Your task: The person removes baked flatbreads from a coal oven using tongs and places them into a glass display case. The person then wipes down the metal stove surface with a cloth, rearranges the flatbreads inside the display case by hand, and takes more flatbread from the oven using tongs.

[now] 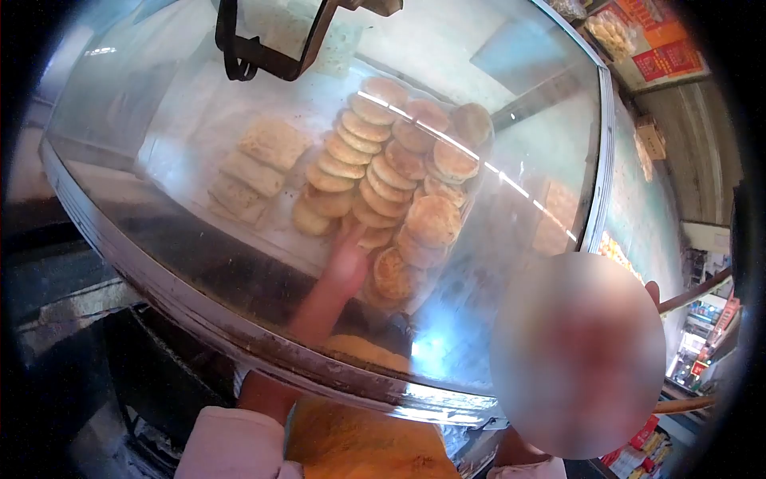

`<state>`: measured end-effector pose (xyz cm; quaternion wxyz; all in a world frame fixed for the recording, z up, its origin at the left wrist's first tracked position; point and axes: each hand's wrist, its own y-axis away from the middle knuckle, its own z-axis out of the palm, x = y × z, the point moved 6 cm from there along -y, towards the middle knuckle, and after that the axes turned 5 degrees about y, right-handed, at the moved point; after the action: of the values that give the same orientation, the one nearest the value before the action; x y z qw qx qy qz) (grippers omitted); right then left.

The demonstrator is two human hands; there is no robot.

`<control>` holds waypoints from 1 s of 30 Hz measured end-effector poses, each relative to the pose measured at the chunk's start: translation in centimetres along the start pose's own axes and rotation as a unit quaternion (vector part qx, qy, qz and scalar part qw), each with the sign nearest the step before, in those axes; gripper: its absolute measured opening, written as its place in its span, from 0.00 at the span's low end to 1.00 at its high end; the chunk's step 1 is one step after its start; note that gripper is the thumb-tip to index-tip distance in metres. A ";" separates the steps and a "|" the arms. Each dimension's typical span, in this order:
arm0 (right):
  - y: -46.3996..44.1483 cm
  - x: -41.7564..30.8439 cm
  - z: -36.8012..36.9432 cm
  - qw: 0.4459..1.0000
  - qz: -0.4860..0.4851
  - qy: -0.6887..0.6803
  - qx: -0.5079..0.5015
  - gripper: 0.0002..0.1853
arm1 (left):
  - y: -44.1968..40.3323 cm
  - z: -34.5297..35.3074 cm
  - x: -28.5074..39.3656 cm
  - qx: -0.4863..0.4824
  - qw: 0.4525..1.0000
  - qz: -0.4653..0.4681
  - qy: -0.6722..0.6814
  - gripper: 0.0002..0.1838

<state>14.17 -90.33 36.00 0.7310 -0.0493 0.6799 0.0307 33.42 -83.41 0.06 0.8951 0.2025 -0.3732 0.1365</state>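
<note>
Behind the glass of a display case, my left hand reaches in over the lower end of the bread rows. Its fingers look stretched out against the lowest round breads; whether they touch them is unclear through the glass. Golden round breads lie overlapping in slanted rows. To their left are flat square pastries. My right wrist shows at the case's lower right corner. A blurred oval covers most of my right hand, with only what looks like a fingertip past its edge.
A dark metal bracket stands over the top of the glass. Bright reflections cross the pane. An orange cloth lies below the case. Red packets are at the upper right, and a small box sits on the right.
</note>
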 end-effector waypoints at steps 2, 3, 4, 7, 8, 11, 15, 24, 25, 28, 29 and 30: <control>0.2 0.0 -0.1 1.000 0.010 -0.010 0.002 0.65 | -0.3 0.3 0.5 0.002 0.997 0.058 -0.049 0.27; 0.3 0.0 -0.2 1.000 0.013 -0.011 0.005 0.65 | -0.3 0.0 0.4 0.003 0.995 0.079 -0.065 0.27; 0.4 0.0 -0.3 1.000 0.018 -0.014 0.011 0.65 | -0.6 -0.1 0.4 -0.022 0.995 0.072 -0.065 0.26; 0.3 0.7 -0.9 0.998 0.035 -0.036 0.041 0.65 | 0.4 -0.2 1.0 0.023 0.999 -0.020 0.032 0.23; 0.4 1.1 -1.3 0.996 0.043 -0.049 0.058 0.65 | 1.7 -0.3 0.8 0.096 0.981 -0.109 0.130 0.21; 0.0 0.3 -0.2 0.999 -0.014 -0.029 0.019 0.65 | 4.2 -2.3 2.3 -0.019 0.977 -0.020 -0.213 0.19; -0.2 0.4 0.0 0.998 -0.040 -0.045 0.010 0.66 | 5.9 -7.1 0.7 0.198 0.950 -0.232 -0.070 0.17; -0.1 0.6 -0.5 0.999 -0.038 -0.027 0.024 0.65 | -8.0 -6.2 13.5 0.049 0.750 0.305 -0.584 0.28; -0.1 0.8 -0.8 0.999 -0.022 -0.013 0.040 0.64 | -8.9 -6.2 13.3 0.049 0.753 0.306 -0.581 0.28; -0.1 1.3 -1.2 0.999 -0.029 -0.006 0.040 0.63 | -10.3 -5.4 12.5 0.022 0.876 0.171 -0.451 0.31; -0.2 1.3 -1.1 0.998 -0.054 -0.015 0.022 0.62 | -10.2 -4.4 12.7 0.018 0.856 0.144 -0.496 0.32; -0.2 1.2 -1.0 0.998 -0.054 -0.013 0.025 0.62 | -10.2 -3.9 12.4 0.013 0.833 0.116 -0.541 0.33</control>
<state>13.32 -90.65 34.74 0.7415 -0.0677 0.6670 -0.0250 48.33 -89.46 3.88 0.5250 0.2108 -0.8168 0.1132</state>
